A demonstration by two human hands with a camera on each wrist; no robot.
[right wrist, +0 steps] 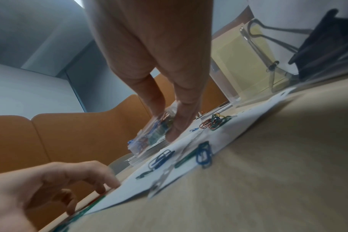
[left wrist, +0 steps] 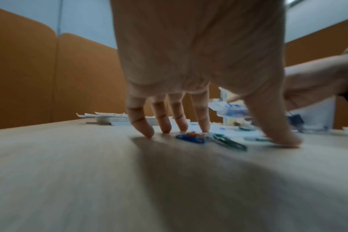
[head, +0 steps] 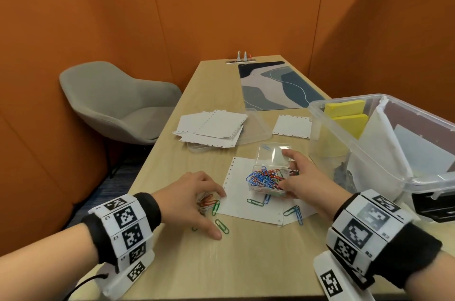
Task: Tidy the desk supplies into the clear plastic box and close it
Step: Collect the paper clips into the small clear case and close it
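Observation:
My right hand [head: 293, 172] grips a small clear clip case [head: 269, 177], thumb on its near wall and fingers at the raised lid; it is full of coloured paper clips. The case stands on a punched paper sheet [head: 246, 207]. My left hand [head: 209, 209] lies spread over a small heap of paper clips [head: 206, 201], fingertips [left wrist: 204, 130] and thumb down on the desk. Loose clips [head: 294, 212] lie round the sheet. The big clear plastic box [head: 327, 133] stands open at the right. In the right wrist view the right hand [right wrist: 169, 122] holds the clip case [right wrist: 149, 138].
Inside the big box are yellow sticky notes [head: 344, 108], a white sheet and binder clips [right wrist: 318, 47]. A stack of punched paper [head: 211, 128] rests on a translucent lid [head: 258, 128]. One loose sheet [head: 291, 125], a patterned desk mat [head: 278, 86] and a grey chair [head: 115, 101] lie beyond.

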